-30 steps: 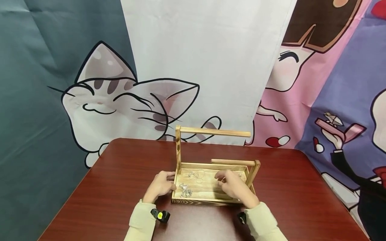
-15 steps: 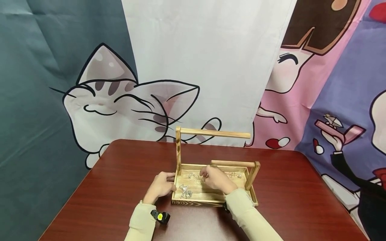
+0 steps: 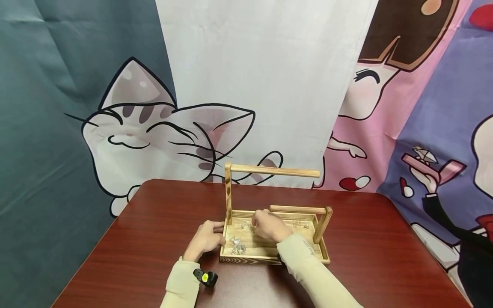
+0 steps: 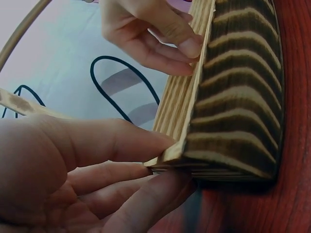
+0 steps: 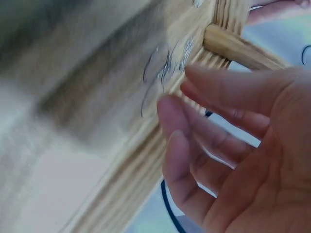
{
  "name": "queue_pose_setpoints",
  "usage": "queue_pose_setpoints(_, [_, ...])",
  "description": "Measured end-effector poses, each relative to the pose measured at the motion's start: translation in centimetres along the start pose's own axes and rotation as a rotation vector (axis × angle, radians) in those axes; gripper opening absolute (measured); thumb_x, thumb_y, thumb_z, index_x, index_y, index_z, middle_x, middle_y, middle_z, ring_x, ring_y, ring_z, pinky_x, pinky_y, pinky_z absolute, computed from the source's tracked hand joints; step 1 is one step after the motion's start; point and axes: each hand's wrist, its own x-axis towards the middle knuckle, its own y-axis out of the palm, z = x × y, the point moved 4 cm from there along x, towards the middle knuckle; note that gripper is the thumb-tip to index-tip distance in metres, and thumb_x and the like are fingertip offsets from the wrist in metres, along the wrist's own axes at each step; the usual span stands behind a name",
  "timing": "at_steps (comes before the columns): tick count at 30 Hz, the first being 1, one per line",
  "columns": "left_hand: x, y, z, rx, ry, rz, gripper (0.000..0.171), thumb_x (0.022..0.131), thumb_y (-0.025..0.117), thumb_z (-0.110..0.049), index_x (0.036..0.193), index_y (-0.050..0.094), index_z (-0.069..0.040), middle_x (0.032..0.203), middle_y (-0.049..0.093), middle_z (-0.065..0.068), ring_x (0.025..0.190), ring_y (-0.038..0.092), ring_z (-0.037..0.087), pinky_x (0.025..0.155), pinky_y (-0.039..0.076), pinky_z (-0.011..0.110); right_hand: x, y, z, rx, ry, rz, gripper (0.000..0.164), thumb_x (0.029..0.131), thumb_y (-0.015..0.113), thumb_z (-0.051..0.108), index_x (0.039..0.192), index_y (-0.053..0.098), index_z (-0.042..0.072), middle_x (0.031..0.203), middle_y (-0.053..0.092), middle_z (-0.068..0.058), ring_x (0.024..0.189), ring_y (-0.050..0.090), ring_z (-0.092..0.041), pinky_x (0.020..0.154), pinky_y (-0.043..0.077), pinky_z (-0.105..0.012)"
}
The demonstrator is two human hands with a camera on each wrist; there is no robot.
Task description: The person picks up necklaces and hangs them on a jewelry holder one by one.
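Observation:
A light wooden tray (image 3: pixel 250 259) with raised bars stands in the middle of the table. My left hand (image 3: pixel 206 237) grips its left end, the thumb on the rim and fingers against the outside wall, as the left wrist view (image 4: pixel 97 165) shows. Over the tray's back left part is my right hand (image 3: pixel 269 226), fingers bent. In the right wrist view, its thumb and forefinger are apart, right at a thin silver chain with a loop (image 5: pixel 167 68) on the tray floor. A heap of silver jewelry (image 3: pixel 238 247) lies at the tray's front left.
A tall post (image 3: pixel 229 192) with a long bar (image 3: pixel 275 170) rises at the tray's left, a lower bar (image 3: pixel 298 209) at its right. Small pieces of jewelry (image 3: pixel 296 223) lie at the tray's back right. Behind the red-brown table (image 3: pixel 173 201) hangs a cartoon-printed cloth (image 3: pixel 262 85).
My right hand has moved left across the tray, from its right part to the silver chain at the back left. The left hand has stayed on the tray's left end.

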Motion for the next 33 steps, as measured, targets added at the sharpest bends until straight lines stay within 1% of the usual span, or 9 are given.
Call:
queue_pose_setpoints(4, [0.0,-0.1,0.0,0.001,0.020,-0.003,0.064,0.059,0.061,0.007,0.123,0.055,0.005,0.107,0.064,0.021,0.084,0.064,0.021,0.058,0.050,0.026,0.7,0.1,0.4,-0.068,0.001,0.005,0.021,0.064,0.054,-0.006,0.057,0.048,0.013,0.068,0.043,-0.002,0.063,0.038,-0.013,0.049,0.036,-0.025])
queue_pose_setpoints(6, [0.0,0.0,0.0,0.014,0.019,-0.008,0.065,0.059,0.062,0.007,0.123,0.056,0.004,0.107,0.065,0.020,0.086,0.064,0.021,0.059,0.049,0.026,1.1,0.3,0.5,-0.121,0.004,0.016,0.027,0.061,0.050,-0.007,0.052,0.038,0.016,0.060,0.038,-0.001,0.056,0.034,-0.013,0.044,0.032,-0.024])
queue_pose_setpoints(8, [0.0,0.0,0.1,0.028,0.018,-0.008,0.065,0.059,0.062,0.006,0.124,0.055,0.004,0.107,0.065,0.019,0.089,0.064,0.021,0.062,0.049,0.027,1.4,0.5,0.5,-0.160,0.009,0.032,0.031,0.063,0.053,-0.006,0.051,0.035,0.017,0.056,0.037,0.001,0.051,0.034,-0.011,0.042,0.033,-0.024])
queue_pose_setpoints(13, [-0.1,0.0,0.1,0.078,0.032,-0.007,0.064,0.059,0.064,0.004,0.123,0.056,0.004,0.107,0.065,0.018,0.095,0.062,0.023,0.070,0.049,0.029,1.6,1.3,0.2,-0.162,0.013,0.092,0.033,0.067,0.059,-0.004,0.050,0.041,0.017,0.054,0.046,0.001,0.050,0.042,-0.010,0.042,0.039,-0.026])
queue_pose_setpoints(18, [-0.1,-0.1,-0.1,0.085,0.043,-0.012,0.064,0.058,0.063,0.005,0.122,0.056,0.004,0.107,0.065,0.018,0.095,0.063,0.023,0.070,0.049,0.029,1.7,1.7,0.3,-0.137,-0.018,0.118,0.035,0.066,0.058,-0.009,0.050,0.041,0.016,0.054,0.046,0.002,0.051,0.041,-0.010,0.044,0.040,-0.024])
queue_pose_setpoints(23, [-0.1,-0.1,-0.1,0.120,0.050,-0.007,0.064,0.058,0.064,0.004,0.122,0.056,0.004,0.107,0.066,0.017,0.095,0.062,0.023,0.072,0.048,0.029,1.8,2.1,0.4,-0.159,0.005,0.177,0.025,0.067,0.057,-0.009,0.062,0.048,0.014,0.061,0.051,0.001,0.058,0.048,-0.013,0.053,0.044,-0.025])
queue_pose_setpoints(27, [-0.1,-0.1,-0.2,0.128,0.050,-0.009,0.064,0.059,0.064,0.003,0.123,0.056,0.004,0.107,0.065,0.017,0.096,0.062,0.023,0.073,0.048,0.030,1.9,2.3,0.4,-0.231,-0.007,0.224,0.017,0.069,0.058,-0.004,0.071,0.056,0.013,0.068,0.056,0.001,0.064,0.053,-0.013,0.061,0.048,-0.026])
queue_pose_setpoints(30, [0.0,-0.1,-0.3,0.118,0.047,-0.007,0.065,0.059,0.063,0.004,0.123,0.056,0.004,0.107,0.065,0.017,0.097,0.062,0.023,0.072,0.048,0.029,2.0,2.1,0.2,-0.247,-0.021,0.244,0.015,0.070,0.058,-0.002,0.068,0.056,0.013,0.066,0.055,0.001,0.062,0.051,-0.013,0.062,0.048,-0.027])
queue_pose_setpoints(33, [-0.1,-0.2,-0.3,0.107,0.041,-0.001,0.065,0.059,0.062,0.005,0.123,0.056,0.004,0.106,0.065,0.018,0.095,0.062,0.023,0.067,0.047,0.027,2.1,2.0,0.2,-0.203,-0.020,0.250,0.022,0.071,0.055,-0.004,0.060,0.049,0.014,0.060,0.047,0.002,0.058,0.045,-0.013,0.057,0.044,-0.026])
